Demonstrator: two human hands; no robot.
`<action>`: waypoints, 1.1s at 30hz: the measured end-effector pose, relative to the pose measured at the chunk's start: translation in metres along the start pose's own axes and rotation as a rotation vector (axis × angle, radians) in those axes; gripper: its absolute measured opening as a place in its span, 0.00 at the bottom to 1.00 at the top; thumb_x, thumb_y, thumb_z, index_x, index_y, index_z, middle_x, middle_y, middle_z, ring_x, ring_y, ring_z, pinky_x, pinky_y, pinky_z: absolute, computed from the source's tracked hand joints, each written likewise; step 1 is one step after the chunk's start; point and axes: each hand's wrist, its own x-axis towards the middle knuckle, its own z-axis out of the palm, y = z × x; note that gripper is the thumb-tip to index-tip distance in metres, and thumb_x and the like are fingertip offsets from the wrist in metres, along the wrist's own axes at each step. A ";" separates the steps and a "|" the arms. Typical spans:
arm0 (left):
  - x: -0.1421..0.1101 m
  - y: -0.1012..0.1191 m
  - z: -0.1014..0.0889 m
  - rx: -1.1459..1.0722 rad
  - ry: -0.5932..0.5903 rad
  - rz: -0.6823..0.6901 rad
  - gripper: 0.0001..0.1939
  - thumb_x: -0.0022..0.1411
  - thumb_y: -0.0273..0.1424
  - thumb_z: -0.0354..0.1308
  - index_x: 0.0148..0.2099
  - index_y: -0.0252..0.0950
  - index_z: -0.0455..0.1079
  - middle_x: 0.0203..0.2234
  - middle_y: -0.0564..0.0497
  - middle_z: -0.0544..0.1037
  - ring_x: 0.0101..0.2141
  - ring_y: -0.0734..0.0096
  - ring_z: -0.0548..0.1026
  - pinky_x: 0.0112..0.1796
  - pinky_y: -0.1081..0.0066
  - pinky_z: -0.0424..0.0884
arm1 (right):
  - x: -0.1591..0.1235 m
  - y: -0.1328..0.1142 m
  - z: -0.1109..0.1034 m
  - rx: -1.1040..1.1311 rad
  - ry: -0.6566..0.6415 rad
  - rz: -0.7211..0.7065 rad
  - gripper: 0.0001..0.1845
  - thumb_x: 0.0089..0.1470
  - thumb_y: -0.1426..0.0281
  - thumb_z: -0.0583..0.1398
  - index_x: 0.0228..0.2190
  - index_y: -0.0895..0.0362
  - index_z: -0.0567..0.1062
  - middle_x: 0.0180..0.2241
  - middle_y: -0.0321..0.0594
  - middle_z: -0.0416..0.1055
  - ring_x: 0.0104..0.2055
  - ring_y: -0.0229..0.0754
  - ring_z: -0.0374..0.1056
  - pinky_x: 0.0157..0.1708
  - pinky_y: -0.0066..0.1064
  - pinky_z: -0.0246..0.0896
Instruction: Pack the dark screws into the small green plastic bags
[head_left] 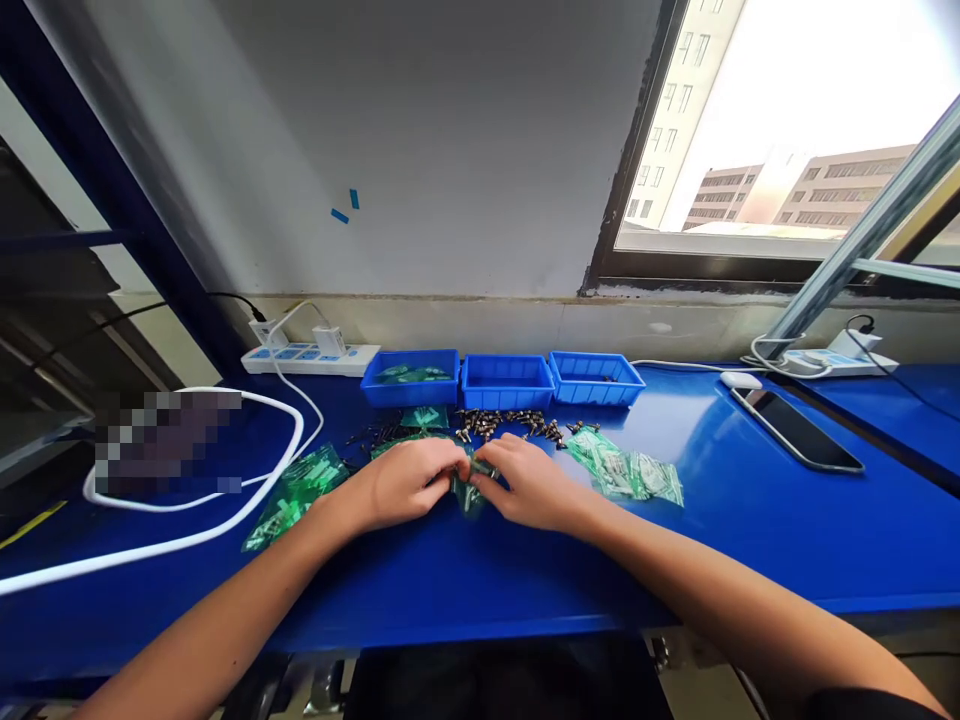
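Observation:
Both hands meet over the middle of the blue table. My left hand (420,478) and my right hand (525,482) pinch the top of a small green plastic bag (469,500), which hangs between them with small pale parts inside. Just beyond my fingers lies a row of loose metal screws (510,424). Darker small parts (375,434) are scattered to their left. Filled green bags (300,495) lie beside my left forearm, and more filled bags (626,468) lie right of my right hand.
Three blue bins stand along the back: the left bin (410,398) holds green bags, beside the middle bin (507,398) and right bin (598,395). A phone (799,430) lies at right. A white cable (187,540) loops at left near a power strip (360,358).

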 end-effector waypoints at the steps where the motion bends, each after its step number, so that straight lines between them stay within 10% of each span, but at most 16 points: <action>1: -0.001 0.000 0.000 0.008 0.000 0.000 0.12 0.54 0.21 0.45 0.34 0.36 0.68 0.28 0.52 0.75 0.30 0.72 0.71 0.33 0.75 0.64 | 0.000 0.001 0.002 -0.002 -0.001 -0.018 0.09 0.57 0.67 0.55 0.31 0.59 0.71 0.30 0.42 0.70 0.35 0.40 0.63 0.35 0.30 0.56; 33: -0.001 0.009 0.007 0.021 0.005 0.077 0.12 0.57 0.22 0.45 0.36 0.36 0.69 0.31 0.51 0.76 0.32 0.72 0.72 0.33 0.75 0.65 | -0.007 -0.008 -0.023 -0.233 -0.190 -0.036 0.13 0.59 0.66 0.53 0.33 0.62 0.72 0.31 0.43 0.69 0.35 0.40 0.64 0.36 0.31 0.56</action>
